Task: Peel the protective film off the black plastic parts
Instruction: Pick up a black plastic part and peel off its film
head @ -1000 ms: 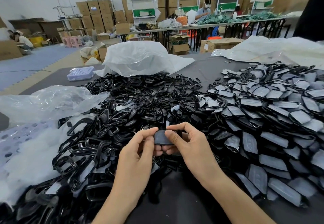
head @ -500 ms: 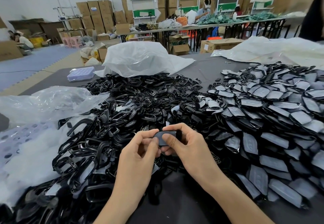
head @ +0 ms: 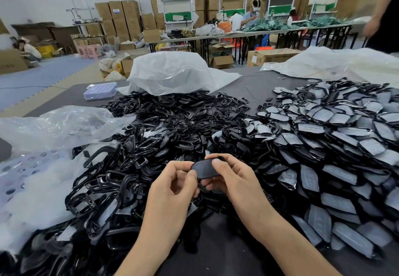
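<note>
You seem to be starting the peel on one black part [head: 204, 168].
Your left hand [head: 172, 187] and right hand [head: 234, 180] pinch it; next, lift a corner.

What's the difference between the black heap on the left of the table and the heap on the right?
The left heap is open, loop-shaped frames; the right heap is flat, solid plates. The left heap looks glossy black; the right heap shows dull grey faces. Both are black plastic, lying loose on the dark table.
</note>
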Demonstrator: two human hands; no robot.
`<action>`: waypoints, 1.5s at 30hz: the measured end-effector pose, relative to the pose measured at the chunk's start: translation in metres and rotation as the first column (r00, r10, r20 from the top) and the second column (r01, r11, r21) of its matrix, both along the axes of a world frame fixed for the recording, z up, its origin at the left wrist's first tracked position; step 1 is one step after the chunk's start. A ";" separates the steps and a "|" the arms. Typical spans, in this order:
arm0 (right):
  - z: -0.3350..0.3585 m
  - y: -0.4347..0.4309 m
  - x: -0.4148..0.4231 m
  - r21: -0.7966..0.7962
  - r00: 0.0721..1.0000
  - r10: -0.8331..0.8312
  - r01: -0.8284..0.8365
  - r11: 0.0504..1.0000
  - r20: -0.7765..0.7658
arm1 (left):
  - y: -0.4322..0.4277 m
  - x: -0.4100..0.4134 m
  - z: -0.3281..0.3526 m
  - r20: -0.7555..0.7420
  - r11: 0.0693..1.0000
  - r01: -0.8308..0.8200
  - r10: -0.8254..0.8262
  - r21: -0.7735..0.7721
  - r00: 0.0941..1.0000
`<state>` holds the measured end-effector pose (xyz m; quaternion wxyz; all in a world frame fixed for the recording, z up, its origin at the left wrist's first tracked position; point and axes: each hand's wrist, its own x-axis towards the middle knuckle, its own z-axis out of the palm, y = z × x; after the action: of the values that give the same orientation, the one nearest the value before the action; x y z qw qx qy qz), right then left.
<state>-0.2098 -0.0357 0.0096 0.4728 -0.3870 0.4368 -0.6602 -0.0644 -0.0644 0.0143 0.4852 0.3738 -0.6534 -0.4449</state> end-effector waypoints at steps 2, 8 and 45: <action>0.000 0.000 0.000 0.005 1.000 0.004 -0.004 1.000 0.001 | 0.001 0.001 0.000 -0.007 1.000 0.001 -0.001 -0.010 1.000; 0.000 -0.002 -0.001 0.025 0.998 0.037 -0.038 0.999 0.047 | 0.002 0.001 -0.001 -0.002 1.000 0.016 -0.016 -0.017 1.000; 0.012 0.003 -0.009 0.083 0.993 0.019 -0.029 0.996 0.114 | 0.008 0.003 -0.010 0.202 0.956 -0.016 0.078 -0.292 0.976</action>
<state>-0.2183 -0.0322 0.0213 0.5207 -0.3338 0.4323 -0.6562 -0.0613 -0.0565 0.0043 0.4726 0.3596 -0.7502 -0.2909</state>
